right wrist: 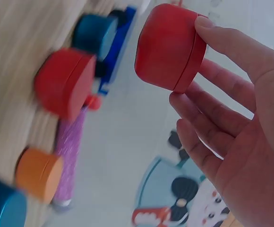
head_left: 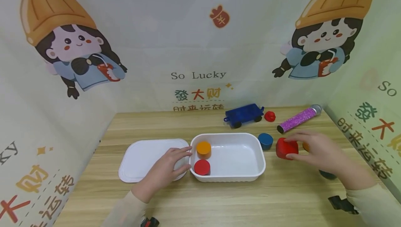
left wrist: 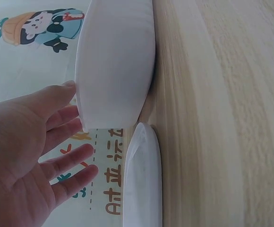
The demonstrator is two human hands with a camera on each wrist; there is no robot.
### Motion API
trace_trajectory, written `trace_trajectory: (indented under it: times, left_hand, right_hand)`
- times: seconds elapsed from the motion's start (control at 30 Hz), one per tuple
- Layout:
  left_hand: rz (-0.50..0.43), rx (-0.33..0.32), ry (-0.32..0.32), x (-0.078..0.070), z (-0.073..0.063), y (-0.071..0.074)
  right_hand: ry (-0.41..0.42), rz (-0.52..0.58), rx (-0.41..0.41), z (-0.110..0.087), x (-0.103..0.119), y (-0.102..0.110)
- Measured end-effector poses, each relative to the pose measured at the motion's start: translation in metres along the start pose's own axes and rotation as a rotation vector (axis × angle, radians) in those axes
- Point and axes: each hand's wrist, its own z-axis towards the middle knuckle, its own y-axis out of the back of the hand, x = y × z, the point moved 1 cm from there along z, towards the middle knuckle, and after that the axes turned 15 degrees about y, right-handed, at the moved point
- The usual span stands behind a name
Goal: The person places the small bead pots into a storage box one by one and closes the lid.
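Observation:
My right hand [head_left: 316,150] pinches a small red lidded tin [right wrist: 167,45] between thumb and fingers, raised over the right side of the table. A second red tin [right wrist: 64,82] stands on the table below it in the right wrist view. My left hand [head_left: 169,167] has its fingers spread, fingertips right at the left end of a white plastic box [head_left: 233,179]. Inside that box, at the left, an orange tin [head_left: 204,149] stands behind a red tin [head_left: 202,167]. A white lid [head_left: 142,161] lies flat to the left, partly under my left hand in the head view.
Right of the box stands a blue tin [head_left: 265,141]. An orange tin [right wrist: 38,174] and a dark blue one [head_left: 327,174] are partly hidden by my right hand. Behind are a blue toy wagon [head_left: 244,114], a small red piece [head_left: 269,116] and a purple glitter microphone [head_left: 299,119].

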Motion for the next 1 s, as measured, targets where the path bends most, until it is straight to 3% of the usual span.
trace_trajectory:
  times: [0.37, 0.7, 1.0]
  left_hand:
    - [-0.001, 0.005, 0.000, 0.000, 0.000, 0.000]
    - [-0.010, 0.006, -0.001, -0.002, 0.003, 0.002]
    - [-0.005, -0.013, -0.015, 0.001, 0.002, -0.001]
  right_hand:
    - [0.053, 0.033, -0.005, 0.046, 0.036, -0.018]
    - [0.033, 0.161, 0.065, 0.089, 0.040, -0.062]
    - [0.033, 0.184, 0.125, 0.118, 0.045, -0.098]
